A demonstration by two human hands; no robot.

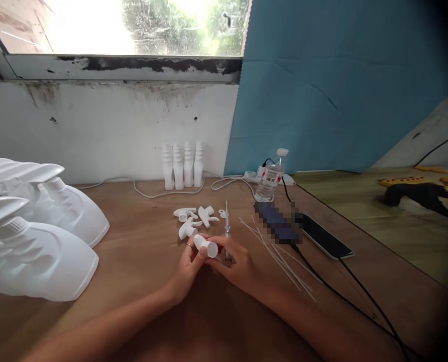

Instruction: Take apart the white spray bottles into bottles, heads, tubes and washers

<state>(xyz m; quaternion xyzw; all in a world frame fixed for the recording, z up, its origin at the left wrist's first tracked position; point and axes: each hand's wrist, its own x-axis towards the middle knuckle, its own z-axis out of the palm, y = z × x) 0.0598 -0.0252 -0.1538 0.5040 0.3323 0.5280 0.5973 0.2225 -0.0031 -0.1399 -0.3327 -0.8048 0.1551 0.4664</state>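
Observation:
In front of me my left hand is closed around a white trigger spray head, its round open end facing me. The fingers of my right hand close on the same spray head from the right. My fingers hide part of it. Just beyond lie three more white trigger sprayers, with some small white parts beside them. A screwdriver with a clear handle lies partly behind my right hand. Thin white tubes are scattered to the right.
Large white plastic bottles crowd the left of the table. Several slim white bottles stand by the wall. A water bottle, a power strip, a pixelated dark item and a phone with cables are at right.

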